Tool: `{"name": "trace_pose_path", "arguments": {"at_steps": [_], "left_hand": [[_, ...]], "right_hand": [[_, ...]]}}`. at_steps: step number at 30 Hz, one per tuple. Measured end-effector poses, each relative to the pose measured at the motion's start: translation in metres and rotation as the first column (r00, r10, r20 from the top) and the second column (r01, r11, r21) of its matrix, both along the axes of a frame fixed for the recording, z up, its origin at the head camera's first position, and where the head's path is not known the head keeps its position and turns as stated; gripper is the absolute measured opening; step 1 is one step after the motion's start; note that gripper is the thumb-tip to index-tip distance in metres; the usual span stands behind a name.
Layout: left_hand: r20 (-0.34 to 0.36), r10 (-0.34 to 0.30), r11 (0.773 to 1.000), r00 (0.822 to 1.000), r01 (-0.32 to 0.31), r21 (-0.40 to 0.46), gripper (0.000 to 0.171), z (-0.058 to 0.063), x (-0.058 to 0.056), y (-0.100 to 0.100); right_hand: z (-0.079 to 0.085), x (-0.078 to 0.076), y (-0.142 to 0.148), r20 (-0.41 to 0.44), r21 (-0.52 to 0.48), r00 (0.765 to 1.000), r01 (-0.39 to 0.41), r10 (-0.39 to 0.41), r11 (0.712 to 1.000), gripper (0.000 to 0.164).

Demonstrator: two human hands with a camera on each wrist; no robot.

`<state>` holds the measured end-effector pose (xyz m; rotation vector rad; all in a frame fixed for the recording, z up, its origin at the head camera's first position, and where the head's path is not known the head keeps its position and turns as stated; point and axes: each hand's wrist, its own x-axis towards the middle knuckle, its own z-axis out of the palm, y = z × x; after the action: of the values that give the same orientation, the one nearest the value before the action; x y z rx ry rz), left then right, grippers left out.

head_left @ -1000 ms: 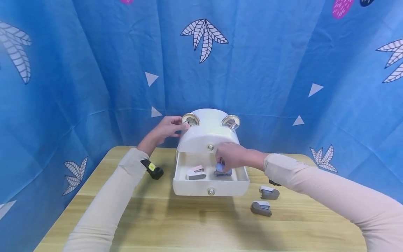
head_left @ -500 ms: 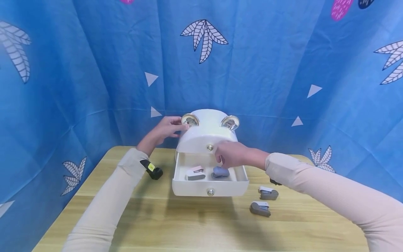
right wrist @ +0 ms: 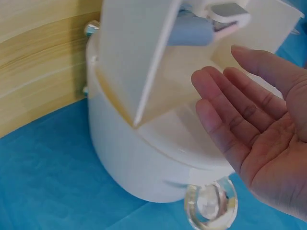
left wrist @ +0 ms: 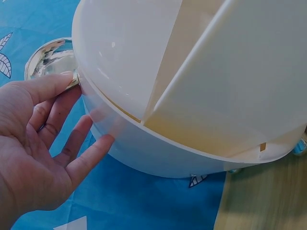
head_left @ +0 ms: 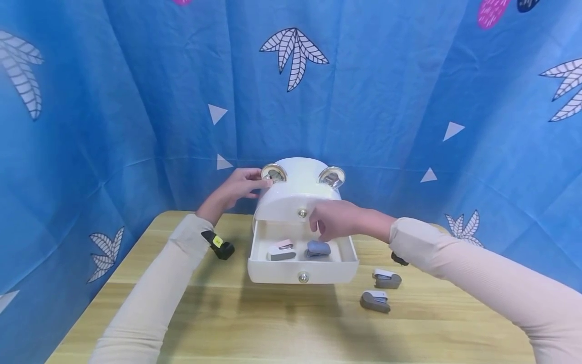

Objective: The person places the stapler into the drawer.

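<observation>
A white drawer box (head_left: 301, 174) with two shiny gold ears stands on the table, its lower drawer (head_left: 275, 273) pulled out. My left hand (head_left: 238, 186) pinches the left ear (left wrist: 50, 60) by its edge between thumb and index finger, while the other fingers touch the box's side. Inside the drawer lie a blue stapler (head_left: 318, 248) on the right and a grey-white and pink stapler (head_left: 281, 252) on the left. Over the drawer's right side hovers my right hand (head_left: 336, 221), holding nothing, its fingers loosely bent in the right wrist view and apart from the blue stapler.
Two dark grey and white staplers lie on the wooden table (head_left: 254, 328) to the right of the drawer, a rear stapler (head_left: 387, 279) and a front stapler (head_left: 375, 302). A blue patterned curtain (head_left: 377, 101) hangs close behind the box.
My right hand has let go of the blue stapler in the drawer and risen slightly away from it. My left hand stays at the ear.
</observation>
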<state>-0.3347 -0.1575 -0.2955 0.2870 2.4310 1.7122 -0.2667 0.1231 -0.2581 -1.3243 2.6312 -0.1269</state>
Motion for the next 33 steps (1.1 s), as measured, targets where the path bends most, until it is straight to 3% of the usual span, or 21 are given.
{"name": "trace_pose_path", "arguments": {"at_steps": [5,9,17,25,33], "left_hand": [[0.000,0.011,1.000,1.000,-0.011,0.005,0.030,0.001,0.002,0.000],[-0.005,0.015,1.000,1.000,-0.015,-0.001,0.030,0.000,0.002,-0.001],[-0.016,0.010,1.000,1.000,-0.010,0.002,0.029,-0.001,0.002,0.000],[-0.017,0.018,1.000,1.000,-0.018,0.010,0.023,-0.003,0.001,0.000],[-0.024,0.027,1.000,0.999,-0.027,-0.001,0.023,-0.002,0.000,0.000]], "right_hand": [[0.007,0.007,0.000,0.009,-0.056,1.000,-0.004,0.005,0.998,0.014],[0.008,0.015,0.003,0.039,-0.159,0.999,-0.016,0.022,0.987,0.013],[0.000,0.041,0.013,0.123,-0.403,0.991,0.004,0.050,0.915,0.015],[-0.036,0.064,0.024,0.229,-0.545,0.970,0.059,0.081,0.837,0.012],[-0.083,0.081,0.030,0.369,-0.554,0.926,0.147,0.084,0.819,0.014]]}}
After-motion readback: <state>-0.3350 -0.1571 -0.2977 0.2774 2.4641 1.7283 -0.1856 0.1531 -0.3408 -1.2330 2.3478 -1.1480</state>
